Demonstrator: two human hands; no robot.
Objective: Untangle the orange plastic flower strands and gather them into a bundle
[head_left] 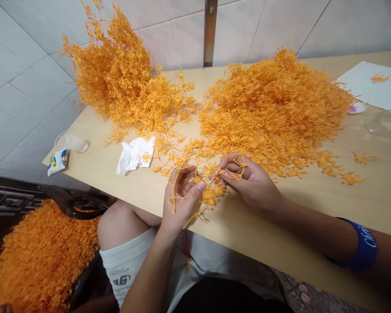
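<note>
At the frame's centre, curled fingers [195, 190] of the left hand [179, 204] and right hand [250, 182] grip a wiry orange plastic-looking sprig [213, 194] with spidery flower shapes. Frizzy orange heaps [273, 113] spread across the upper frame on a smooth tan tabletop [254, 234], near crumpled white paper [132, 156].
</note>
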